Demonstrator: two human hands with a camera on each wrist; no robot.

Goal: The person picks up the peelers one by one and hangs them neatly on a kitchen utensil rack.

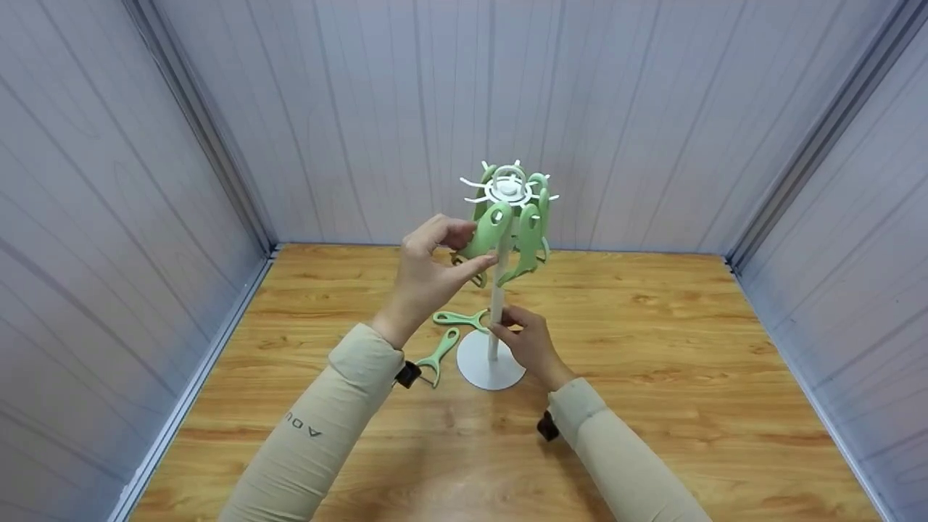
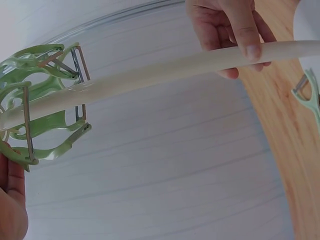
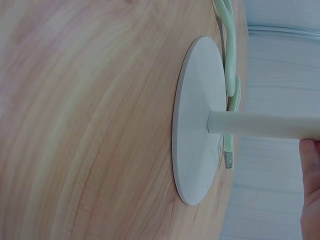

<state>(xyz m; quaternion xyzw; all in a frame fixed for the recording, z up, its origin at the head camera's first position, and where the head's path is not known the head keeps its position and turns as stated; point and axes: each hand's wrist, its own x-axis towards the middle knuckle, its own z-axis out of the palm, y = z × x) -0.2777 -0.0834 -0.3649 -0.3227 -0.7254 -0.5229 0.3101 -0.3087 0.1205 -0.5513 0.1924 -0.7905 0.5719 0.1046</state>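
Left hand (image 1: 428, 268) pinches a green peeler (image 1: 487, 233) at the white stand's (image 1: 509, 190) top; right hand (image 1: 533, 341) grips its pole (image 1: 498, 301). Other peelers (image 1: 530, 232) hang around it; two more (image 1: 441, 349) lie beside its base (image 1: 475, 371) on the tabletop (image 1: 652, 362). Apparently hanging; next calls for seating the handle hole, then releasing.

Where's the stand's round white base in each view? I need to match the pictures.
Head: the base is below centre, slightly right.
Left wrist: the base is at upper right, cut off by the edge.
Right wrist: the base is just right of centre, seen at a slant.
Shared landmark: the white pole, with the right hand on it.
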